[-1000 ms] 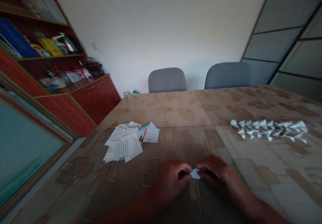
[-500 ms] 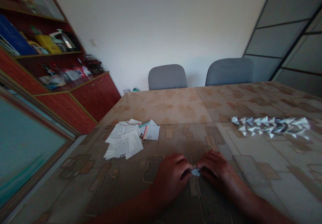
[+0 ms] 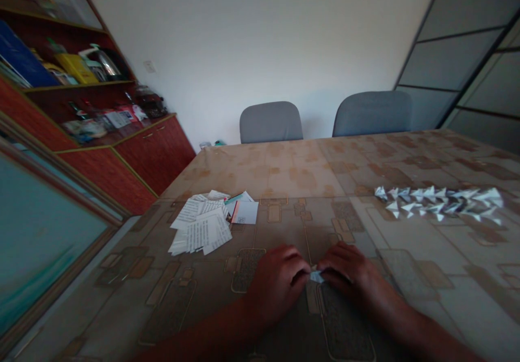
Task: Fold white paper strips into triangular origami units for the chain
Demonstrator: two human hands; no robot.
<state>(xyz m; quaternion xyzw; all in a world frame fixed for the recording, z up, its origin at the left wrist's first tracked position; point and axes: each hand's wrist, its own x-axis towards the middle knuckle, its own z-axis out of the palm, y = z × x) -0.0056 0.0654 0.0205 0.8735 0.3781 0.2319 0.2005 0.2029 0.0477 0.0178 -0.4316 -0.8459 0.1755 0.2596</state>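
Between my two hands is a small folded piece of paper (image 3: 316,277), pale and pointed at its lower edge. My left hand (image 3: 280,278) pinches its left side with thumb and fingers. From the other side my right hand (image 3: 345,267) pinches it too. Most of the paper is hidden by the fingertips. To the left lies a loose pile of printed paper slips (image 3: 205,232), with a card-like piece (image 3: 246,213) on its right side. Over to the right stand rows of folded paper pieces (image 3: 439,202) with pointed tips.
A patterned cloth covers the table (image 3: 280,172). Two grey chairs (image 3: 270,122) stand behind its far edge, against a white wall. At the left is a red-brown cabinet (image 3: 156,150) with bottles, a kettle and other goods on its shelves. Sliding panels (image 3: 450,64) are at the right.
Both hands keep their pinch on the folded paper, with barely any movement. The view has shifted very slightly; the pile and the rows of folded pieces stay in place.
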